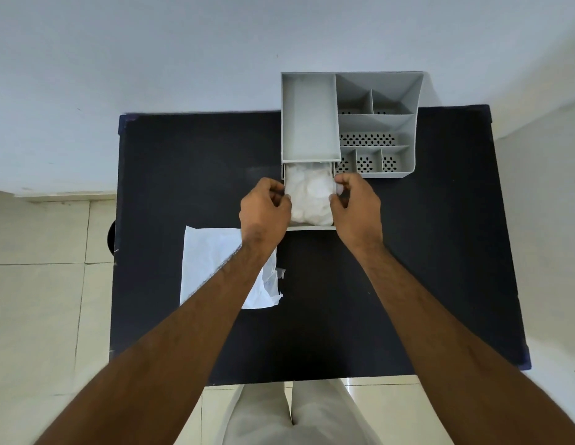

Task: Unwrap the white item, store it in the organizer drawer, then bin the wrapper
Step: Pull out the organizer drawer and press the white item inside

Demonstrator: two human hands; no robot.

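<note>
White crumpled item [310, 195] fills the pulled-out drawer [312, 227], long axis front-to-back. Left hand [265, 208] and right hand [355, 205] curl at its sides; actual grasp unclear.

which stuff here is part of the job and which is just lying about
Part of the job:
- crumpled white item in the pulled-out drawer
- grey plastic organizer
- flat white wrapper on the black table
- left hand, right hand

Lying about:
- nothing else on the table
</note>
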